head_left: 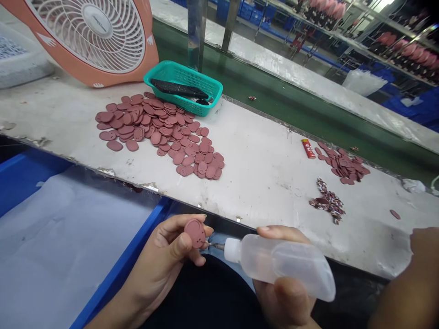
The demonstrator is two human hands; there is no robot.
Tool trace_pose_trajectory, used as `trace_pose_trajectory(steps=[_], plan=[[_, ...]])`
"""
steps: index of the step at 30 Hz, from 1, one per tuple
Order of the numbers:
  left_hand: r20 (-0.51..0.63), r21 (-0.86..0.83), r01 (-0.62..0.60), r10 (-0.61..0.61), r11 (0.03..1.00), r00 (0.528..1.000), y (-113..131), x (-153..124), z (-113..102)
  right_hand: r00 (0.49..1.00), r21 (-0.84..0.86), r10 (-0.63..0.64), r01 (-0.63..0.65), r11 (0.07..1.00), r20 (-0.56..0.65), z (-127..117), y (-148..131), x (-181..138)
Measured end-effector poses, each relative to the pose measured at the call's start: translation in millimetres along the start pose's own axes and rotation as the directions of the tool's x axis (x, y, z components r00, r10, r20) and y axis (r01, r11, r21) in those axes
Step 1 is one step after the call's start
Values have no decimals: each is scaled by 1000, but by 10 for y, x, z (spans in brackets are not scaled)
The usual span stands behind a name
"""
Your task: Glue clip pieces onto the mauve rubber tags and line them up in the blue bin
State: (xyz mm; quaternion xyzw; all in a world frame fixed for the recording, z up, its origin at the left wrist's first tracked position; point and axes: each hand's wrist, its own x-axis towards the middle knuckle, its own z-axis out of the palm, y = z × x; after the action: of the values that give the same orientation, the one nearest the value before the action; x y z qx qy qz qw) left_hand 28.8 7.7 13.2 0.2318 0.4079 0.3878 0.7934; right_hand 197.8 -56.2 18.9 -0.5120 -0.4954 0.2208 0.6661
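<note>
My left hand (168,256) pinches a small reddish-brown oval piece (195,233) between thumb and fingers, just below the bench edge. In my right hand (284,292) lies a translucent squeeze bottle (284,262), held sideways. Its thin metal nozzle touches the edge of the oval piece. A large heap of the same oval pieces (161,132) is spread over the white bench (260,169) above my left hand.
A teal basket (183,87) with dark items and an orange fan (92,36) stand at the back left. A smaller pile of pieces (343,164), a red lighter (307,148) and scraps (327,201) lie to the right. A blue bin with a white liner (68,237) sits below left.
</note>
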Motion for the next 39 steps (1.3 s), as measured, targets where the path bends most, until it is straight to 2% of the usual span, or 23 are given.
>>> trace_pose_trajectory(steps=[3,6,15,21,30,35,39], plan=[[3,-12,-10,10,1000,1000,-22,3,-21,999,10,43,-43,999,-14,-1,0,3],[6,-13,-3,3,1000,1000,-34,10,-19,997,5,65,-66,998,32,2,-2,11],[-12,0,13,-13,1000,1000,-22,-4,-38,997,59,36,-40,997,73,16,-4,37],[-3,10,13,-13,1000,1000,-1,0,-25,1000,32,-16,17,999,-24,11,-14,66],[8,29,-3,2,1000,1000,-25,11,-25,999,84,36,-36,996,4,44,29,83],[-12,28,6,-5,1000,1000,-55,5,-65,994,132,105,-106,986,11,45,54,38],[-66,38,22,-19,999,998,-44,10,-59,962,173,271,-264,949,-18,59,72,-5]])
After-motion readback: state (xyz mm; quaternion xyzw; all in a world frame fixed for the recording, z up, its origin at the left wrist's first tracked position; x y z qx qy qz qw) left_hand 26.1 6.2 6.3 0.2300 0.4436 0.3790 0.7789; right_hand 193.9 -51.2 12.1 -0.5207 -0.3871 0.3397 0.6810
